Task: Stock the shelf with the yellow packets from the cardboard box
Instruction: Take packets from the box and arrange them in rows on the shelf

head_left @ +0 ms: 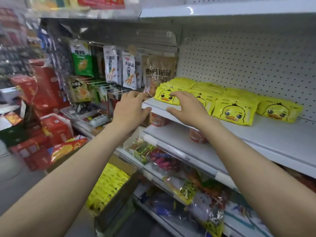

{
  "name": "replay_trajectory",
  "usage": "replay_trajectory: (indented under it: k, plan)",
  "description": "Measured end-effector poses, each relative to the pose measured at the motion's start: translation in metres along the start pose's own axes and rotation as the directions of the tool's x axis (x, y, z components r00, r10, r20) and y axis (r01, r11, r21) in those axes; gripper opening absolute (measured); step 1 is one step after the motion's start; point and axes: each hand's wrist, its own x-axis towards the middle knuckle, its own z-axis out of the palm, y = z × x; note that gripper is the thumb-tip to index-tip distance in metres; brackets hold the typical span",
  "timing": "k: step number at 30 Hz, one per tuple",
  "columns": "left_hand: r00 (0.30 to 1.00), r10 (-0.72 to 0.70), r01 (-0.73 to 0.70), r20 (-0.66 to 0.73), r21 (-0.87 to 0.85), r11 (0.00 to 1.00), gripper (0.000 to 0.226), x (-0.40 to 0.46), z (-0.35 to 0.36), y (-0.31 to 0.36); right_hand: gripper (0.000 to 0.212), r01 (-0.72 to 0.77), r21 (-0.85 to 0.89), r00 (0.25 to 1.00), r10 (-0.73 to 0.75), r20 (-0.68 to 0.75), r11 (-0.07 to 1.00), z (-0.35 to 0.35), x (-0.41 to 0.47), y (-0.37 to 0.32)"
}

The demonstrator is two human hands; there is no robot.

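Several rows of yellow duck-face packets (234,112) stand on the white shelf (266,134) against the pegboard back. My right hand (186,108) hovers with fingers spread just in front of the leftmost row (164,96), its fingertips at the front packet. My left hand (131,108) is spread at the shelf's left front corner, thumb near the edge, holding nothing. Below, between my forearms, the cardboard box (118,200) stands open with more yellow packets (107,185) inside.
Snack bags (128,71) hang on pegs left of the shelf. Red cartons (51,127) are stacked at the far left. Lower shelves hold red cups (159,119) and mixed bagged snacks (188,187). The shelf's right front part is bare white.
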Motion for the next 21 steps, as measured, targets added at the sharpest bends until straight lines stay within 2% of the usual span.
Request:
replay_trajectory:
  k: [8,13,17,21]
  plan:
    - [0.989,-0.139,0.133,0.052,0.105,0.986,0.05,-0.005,0.014,-0.129,0.053,0.105,0.062,0.985,-0.112,0.133,0.993,0.094,0.078,-0.081]
    - [0.97,-0.194,0.18,0.147,0.106,0.978,0.05,0.005,0.06,-0.236,0.055,0.066,0.098,0.961,-0.09,0.263,0.993,0.187,0.134,-0.124]
    - [0.928,-0.202,0.189,0.312,0.072,0.979,0.049,0.0,0.116,-0.318,0.055,-0.023,0.104,0.908,-0.023,0.418,0.994,0.28,0.166,-0.146]
    - [0.805,-0.2,0.229,0.558,0.019,0.973,0.051,-0.022,0.179,-0.379,0.053,-0.136,0.096,0.82,0.057,0.57,0.986,0.372,0.165,-0.157]
